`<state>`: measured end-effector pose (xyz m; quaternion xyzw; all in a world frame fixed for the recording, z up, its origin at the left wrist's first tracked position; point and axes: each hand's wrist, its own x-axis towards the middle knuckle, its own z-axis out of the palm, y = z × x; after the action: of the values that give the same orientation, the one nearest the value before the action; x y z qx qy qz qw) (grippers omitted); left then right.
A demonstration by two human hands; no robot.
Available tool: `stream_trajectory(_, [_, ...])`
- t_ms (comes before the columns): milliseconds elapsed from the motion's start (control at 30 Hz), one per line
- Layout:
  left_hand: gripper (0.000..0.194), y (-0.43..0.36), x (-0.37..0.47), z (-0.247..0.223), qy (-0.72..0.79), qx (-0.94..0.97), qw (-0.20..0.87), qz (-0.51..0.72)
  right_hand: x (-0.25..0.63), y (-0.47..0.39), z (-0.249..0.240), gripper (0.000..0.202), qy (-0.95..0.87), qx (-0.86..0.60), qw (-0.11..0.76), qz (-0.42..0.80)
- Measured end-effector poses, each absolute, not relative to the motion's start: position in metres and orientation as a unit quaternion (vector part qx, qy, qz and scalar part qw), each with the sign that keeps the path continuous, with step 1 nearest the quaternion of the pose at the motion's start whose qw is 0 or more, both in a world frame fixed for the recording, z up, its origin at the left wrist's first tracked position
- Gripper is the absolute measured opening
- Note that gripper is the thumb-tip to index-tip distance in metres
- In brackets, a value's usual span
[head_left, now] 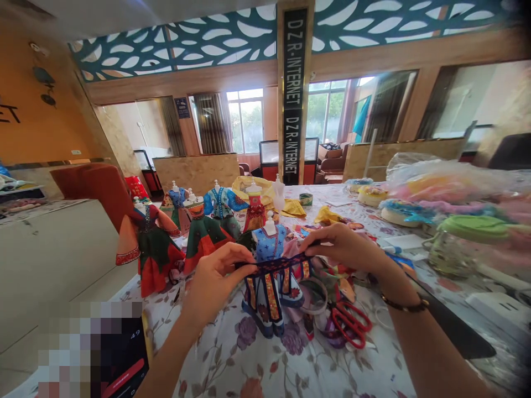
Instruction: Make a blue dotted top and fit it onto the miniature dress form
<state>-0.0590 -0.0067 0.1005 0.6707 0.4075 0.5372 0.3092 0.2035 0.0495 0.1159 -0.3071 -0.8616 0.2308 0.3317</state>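
Above the flowered worktop [219, 362], my left fingers [236, 255] and right fingers [322, 236] are pinching a small skirt [271, 296] by its waistband [276, 266] ends, probably the surest hold for light, limp-looking cloth.

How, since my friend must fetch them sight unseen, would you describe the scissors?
On the flowered tablecloth, find the garment stretched between left hand and right hand. The scissors lie to its right. Their red loop handles set them apart from the purple ribbon and pale ring.
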Motion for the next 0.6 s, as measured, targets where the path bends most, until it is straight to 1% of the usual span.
stream_trajectory(167, [0.014, -0.010, -0.064, 0.107, 0.402, 0.671, 0.309, 0.541, 0.202, 0.049, 0.114, 0.016, -0.858, -0.293, 0.333, 0.259])
stream_trajectory(600, [0.010, 0.002, -0.063, 0.104, 0.416, 0.682, 0.280, 0.533, 0.197, 0.062, 0.109, 0.013, -0.859, -0.295, 0.346, 0.236])
